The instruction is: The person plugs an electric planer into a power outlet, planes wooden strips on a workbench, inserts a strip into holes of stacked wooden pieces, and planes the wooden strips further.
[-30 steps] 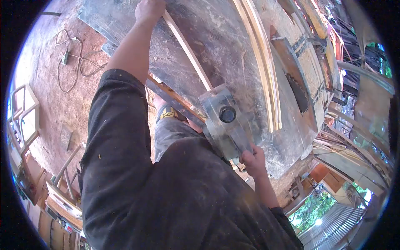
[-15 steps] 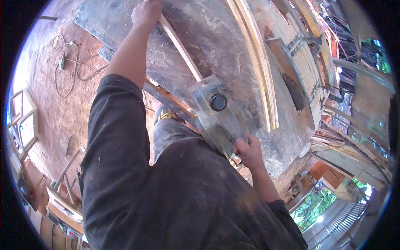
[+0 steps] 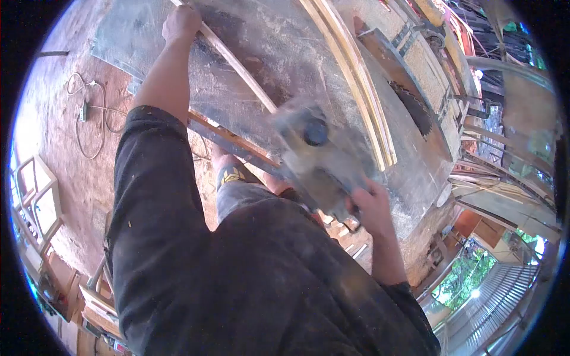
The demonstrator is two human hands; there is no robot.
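Observation:
My left hand point(image 3: 181, 25) is closed around the far part of a thin wooden strip point(image 3: 237, 64), which lies slanting over the worn, dusty tabletop point(image 3: 279, 35). The strip's near end disappears under an electric hand planer point(image 3: 292, 126), a grey tool with a round dark knob. At the rear of the planer, my right hand point(image 3: 373, 207) is wrapped around its handle. The tool is blurred by motion, and its underside is hidden.
Several long strips point(image 3: 350, 71) lie right of the planer. Beyond them a toothed saw blade point(image 3: 411, 110) rises through the table. A long bar point(image 3: 234, 144) runs along the near edge. A cable point(image 3: 102, 121) lies on the dusty floor at left.
The planer and my right hand have shifted a little to the right, with the planer now blurred. My left hand appears lower and further left, still on the strip. The whole view has shifted slightly.

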